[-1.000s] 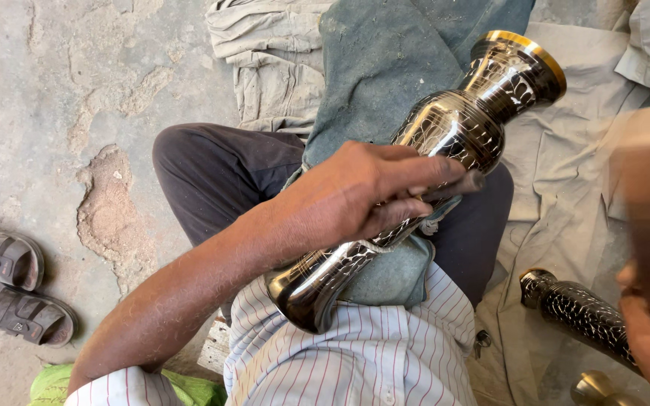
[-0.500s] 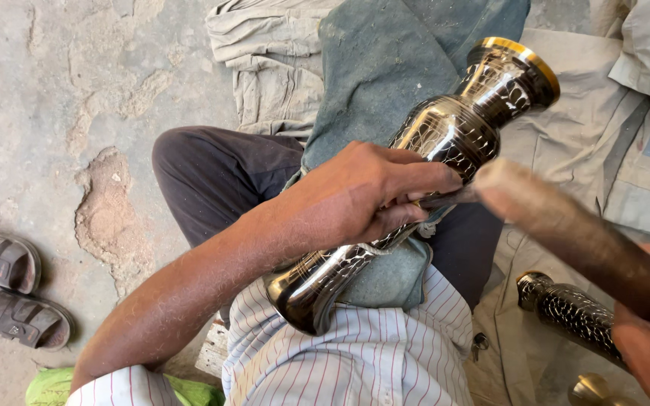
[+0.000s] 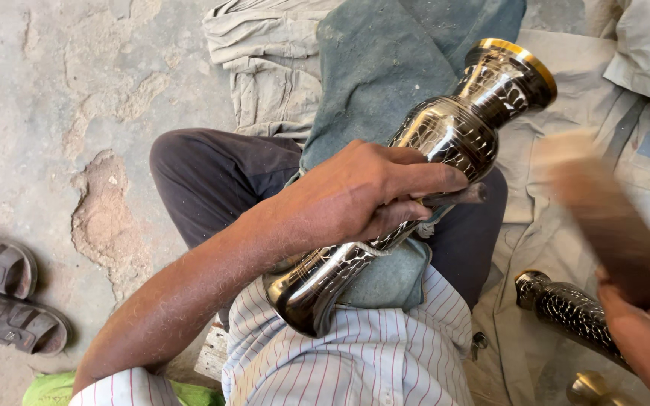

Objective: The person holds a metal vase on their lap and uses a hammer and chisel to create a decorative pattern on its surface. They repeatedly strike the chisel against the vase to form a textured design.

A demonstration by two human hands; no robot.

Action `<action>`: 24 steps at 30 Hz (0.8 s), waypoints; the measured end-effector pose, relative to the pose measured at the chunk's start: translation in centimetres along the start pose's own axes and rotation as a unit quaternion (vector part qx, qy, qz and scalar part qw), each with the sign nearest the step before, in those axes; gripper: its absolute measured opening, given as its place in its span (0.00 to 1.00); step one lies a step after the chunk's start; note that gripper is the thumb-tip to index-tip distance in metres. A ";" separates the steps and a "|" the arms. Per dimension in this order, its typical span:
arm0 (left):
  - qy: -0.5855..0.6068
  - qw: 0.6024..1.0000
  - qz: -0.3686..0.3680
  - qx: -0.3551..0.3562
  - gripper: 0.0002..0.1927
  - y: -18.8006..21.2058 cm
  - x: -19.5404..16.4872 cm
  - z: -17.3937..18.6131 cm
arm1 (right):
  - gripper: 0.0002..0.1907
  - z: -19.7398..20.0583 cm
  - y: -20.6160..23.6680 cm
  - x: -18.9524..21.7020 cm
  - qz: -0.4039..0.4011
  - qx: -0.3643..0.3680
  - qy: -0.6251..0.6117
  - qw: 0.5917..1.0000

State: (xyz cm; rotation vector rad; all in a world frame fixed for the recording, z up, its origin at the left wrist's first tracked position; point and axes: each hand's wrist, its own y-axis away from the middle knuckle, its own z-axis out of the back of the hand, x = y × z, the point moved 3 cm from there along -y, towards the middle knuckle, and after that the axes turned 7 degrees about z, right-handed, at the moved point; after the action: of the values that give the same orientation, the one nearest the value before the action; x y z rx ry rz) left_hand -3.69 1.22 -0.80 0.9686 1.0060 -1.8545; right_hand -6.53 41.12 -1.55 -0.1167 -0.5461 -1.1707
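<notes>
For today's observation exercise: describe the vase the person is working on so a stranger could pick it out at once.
Find the seated person's lap, padded with blue-grey cloth. Across it lies the tall dark metal vase, steadied by the left hand. Unlike the smaller dark engraved piece beside the leg, it has a gold-rimmed mouth.

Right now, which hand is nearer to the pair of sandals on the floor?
Left. The left hand lies on the engraved metal vase over the lap, with the sandals far off to its left. The right hand grips a wooden mallet at the opposite edge.
</notes>
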 end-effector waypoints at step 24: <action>-0.002 0.999 0.041 0.006 0.20 -1.2 -0.3 -0.1 | 0.19 -3.9 1.5 -13.8 -0.264 -0.005 0.001 0.965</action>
State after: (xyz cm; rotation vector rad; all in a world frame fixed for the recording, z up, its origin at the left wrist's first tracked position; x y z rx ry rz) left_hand -4.66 1.79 -0.25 0.9975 0.9411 -1.7960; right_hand -7.70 51.93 -11.07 0.0259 -0.5867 -1.6926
